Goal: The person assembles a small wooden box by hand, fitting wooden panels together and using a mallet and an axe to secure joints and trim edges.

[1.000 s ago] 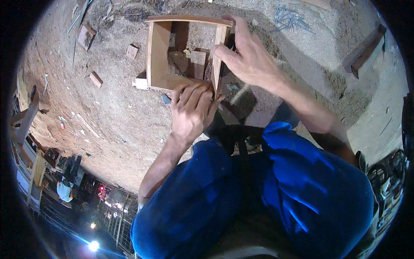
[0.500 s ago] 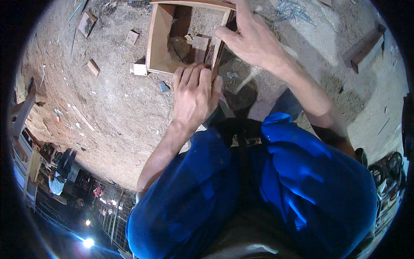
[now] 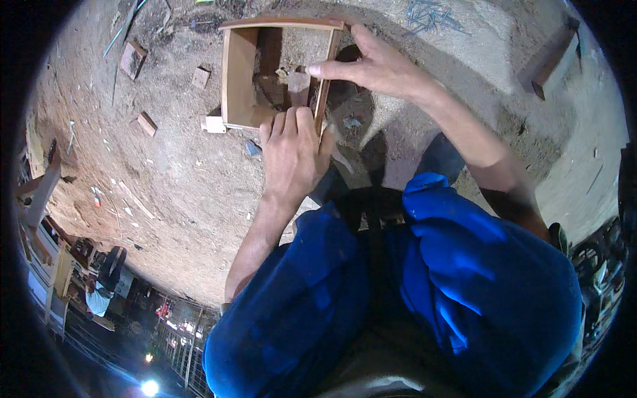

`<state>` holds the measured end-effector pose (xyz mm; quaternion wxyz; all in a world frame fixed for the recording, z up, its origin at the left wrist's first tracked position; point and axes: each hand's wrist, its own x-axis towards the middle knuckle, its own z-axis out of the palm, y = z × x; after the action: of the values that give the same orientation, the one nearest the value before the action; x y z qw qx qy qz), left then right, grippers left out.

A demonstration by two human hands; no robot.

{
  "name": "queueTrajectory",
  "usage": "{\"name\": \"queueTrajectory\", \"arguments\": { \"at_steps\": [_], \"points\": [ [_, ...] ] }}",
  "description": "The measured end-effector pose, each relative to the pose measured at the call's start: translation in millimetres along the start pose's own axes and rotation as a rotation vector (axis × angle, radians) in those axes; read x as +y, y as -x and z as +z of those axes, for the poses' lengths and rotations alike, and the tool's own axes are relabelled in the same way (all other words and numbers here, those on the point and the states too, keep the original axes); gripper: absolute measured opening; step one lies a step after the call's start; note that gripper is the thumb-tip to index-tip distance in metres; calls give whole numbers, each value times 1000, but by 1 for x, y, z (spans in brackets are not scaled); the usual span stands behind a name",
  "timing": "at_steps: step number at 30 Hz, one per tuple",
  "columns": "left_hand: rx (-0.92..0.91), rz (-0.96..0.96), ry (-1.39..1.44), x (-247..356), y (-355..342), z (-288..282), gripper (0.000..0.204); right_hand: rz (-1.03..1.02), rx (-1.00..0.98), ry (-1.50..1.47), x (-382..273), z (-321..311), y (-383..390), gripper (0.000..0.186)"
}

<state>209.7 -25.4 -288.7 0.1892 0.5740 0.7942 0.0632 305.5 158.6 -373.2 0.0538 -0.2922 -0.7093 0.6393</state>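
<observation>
An open wooden drawer frame (image 3: 237,79) rests on the sandy ground at the top of the view, with bare ground showing through it. My left hand (image 3: 292,152) is closed over its near edge by the right corner, fingers curled inward. Across the top of the right side lies the thumb of my right hand (image 3: 385,71). The fingers of that hand are along the outer face toward the far corner, partly hidden. Inside the frame, a small wood block (image 3: 298,86) lies on the ground.
Several wood offcuts (image 3: 133,60) lie to the left, and a pale block (image 3: 214,122) sits at the frame's near-left corner. Loose nails (image 3: 431,16) are heaped at the far right. A longer wood piece (image 3: 556,63) lies beyond. Another person (image 3: 99,298) is at far lower left.
The drawer frame sits slightly lower and further left in view, with its right side shifted leftward. My right hand has slid back from the far corner, its thumb now reaching across the right side.
</observation>
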Motion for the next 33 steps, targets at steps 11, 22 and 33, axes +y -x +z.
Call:
{"name": "queueTrajectory", "arguments": {
  "at_steps": [11, 22, 33],
  "points": [
    [-36, -126, 93, -10, 12, 3, 36, 23, 32, -90, -41, 14, 31, 94],
    [59, -179, 563, -8, 5, -30, 37, -213, -44, -65, -71, 25, 65, 87],
    [183, -279, 615, 0, 26, -11, 23, -33, 27, -553, -56, 24, 61, 65]
  ]
}}
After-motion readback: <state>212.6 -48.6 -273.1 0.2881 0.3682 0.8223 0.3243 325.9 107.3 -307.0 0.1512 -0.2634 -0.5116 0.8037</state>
